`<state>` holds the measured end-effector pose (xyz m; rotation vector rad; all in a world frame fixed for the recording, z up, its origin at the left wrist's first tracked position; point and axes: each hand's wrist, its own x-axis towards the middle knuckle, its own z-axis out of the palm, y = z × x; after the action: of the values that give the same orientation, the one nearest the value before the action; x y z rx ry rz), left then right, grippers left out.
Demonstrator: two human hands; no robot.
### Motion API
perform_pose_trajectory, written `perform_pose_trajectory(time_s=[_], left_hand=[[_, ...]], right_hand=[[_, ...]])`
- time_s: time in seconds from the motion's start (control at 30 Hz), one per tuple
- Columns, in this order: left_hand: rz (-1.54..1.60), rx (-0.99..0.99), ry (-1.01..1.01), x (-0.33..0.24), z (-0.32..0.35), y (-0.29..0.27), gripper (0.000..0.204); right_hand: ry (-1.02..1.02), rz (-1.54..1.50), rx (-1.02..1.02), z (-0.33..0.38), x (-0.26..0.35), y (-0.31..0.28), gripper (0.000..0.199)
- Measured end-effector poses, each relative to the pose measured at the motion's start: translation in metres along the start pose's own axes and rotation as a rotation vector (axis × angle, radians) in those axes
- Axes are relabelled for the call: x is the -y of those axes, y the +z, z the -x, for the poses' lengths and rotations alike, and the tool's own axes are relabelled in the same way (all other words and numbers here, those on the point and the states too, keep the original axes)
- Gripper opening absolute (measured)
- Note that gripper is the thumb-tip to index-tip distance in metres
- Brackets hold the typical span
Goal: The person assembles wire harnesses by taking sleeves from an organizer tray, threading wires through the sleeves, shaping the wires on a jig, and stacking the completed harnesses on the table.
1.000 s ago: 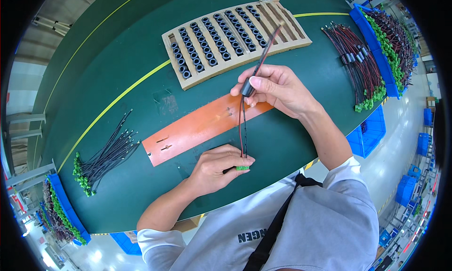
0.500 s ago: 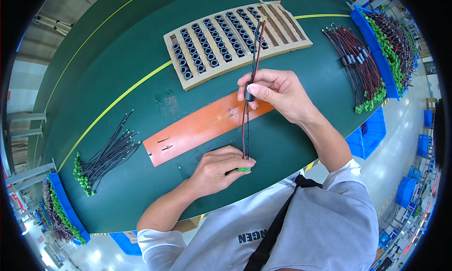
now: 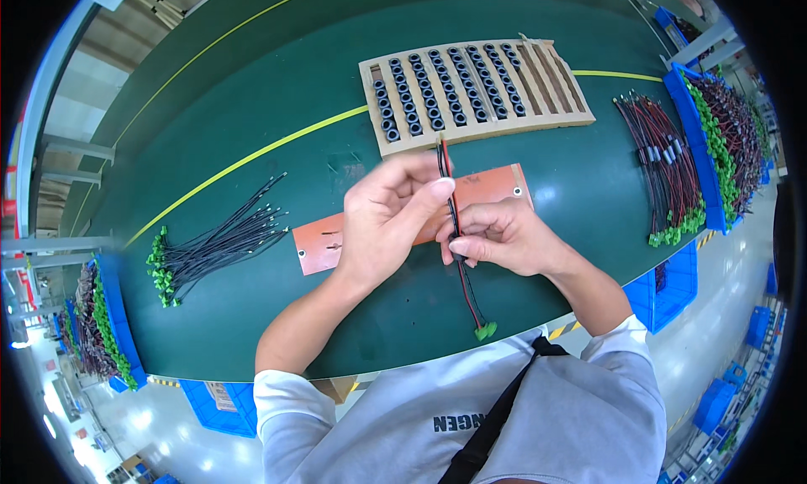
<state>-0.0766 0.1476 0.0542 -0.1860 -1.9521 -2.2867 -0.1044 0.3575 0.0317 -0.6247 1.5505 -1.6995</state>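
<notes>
A red-and-black wire cable (image 3: 469,295) runs upright before me, its green connector (image 3: 486,330) hanging at the lower end near the table edge. My left hand (image 3: 387,219) pinches the wires close to their bare upper tips between thumb and fingers. Lower down, my right hand (image 3: 508,238) is closed around the same cable, with a black cylindrical sleeve (image 3: 458,256) mostly covered by its fingers. Both hands are over an orange strip (image 3: 317,250) lying on the green table. Part of the strip is hidden behind them.
Beyond the hands stands a cardboard tray (image 3: 487,134) with rows of black rings. Black wires with green connectors (image 3: 223,244) lie at left; red-and-black cables with sleeves (image 3: 668,169) lie at right. Blue bins (image 3: 706,148) full of cables stand at the table's right and left ends.
My left hand has left the green connector and moved up to the wire tips. My right hand has come down nearer to me with the cable. The view has shifted, too.
</notes>
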Motion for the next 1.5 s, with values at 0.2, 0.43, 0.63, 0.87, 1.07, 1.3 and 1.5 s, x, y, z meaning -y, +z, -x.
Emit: perform_pose_trajectory(time_s=[0.2,0.43,0.63,0.87,1.07,1.3,1.5], left_hand=[[0.27,-0.078,-0.169,0.013,-0.003,0.007,0.019],[0.521,-0.055,-0.296,0.009,-0.01,0.014,0.022],[0.475,-0.094,-0.357,0.008,-0.024,0.01,0.022],[0.201,-0.049,-0.176,0.009,-0.024,0.0,0.021],[0.006,0.037,-0.209,0.001,-0.019,0.0,0.025],[0.043,0.117,-0.266,0.001,-0.019,-0.003,0.028],[0.091,0.136,-0.271,0.003,-0.019,-0.004,0.033]], right_hand=[[0.006,-0.085,-0.026,-0.002,0.001,-0.005,0.024],[0.016,-0.003,-0.05,-0.005,-0.005,-0.002,0.025],[-0.019,0.129,-0.07,-0.008,0.0,0.006,0.024],[-0.041,0.059,-0.047,-0.004,-0.004,0.005,0.024],[0.026,-0.016,-0.124,-0.001,0.0,0.001,0.025],[0.027,0.041,-0.058,-0.002,0.001,0.004,0.025],[0.009,0.044,-0.05,-0.002,0.0,0.002,0.024]])
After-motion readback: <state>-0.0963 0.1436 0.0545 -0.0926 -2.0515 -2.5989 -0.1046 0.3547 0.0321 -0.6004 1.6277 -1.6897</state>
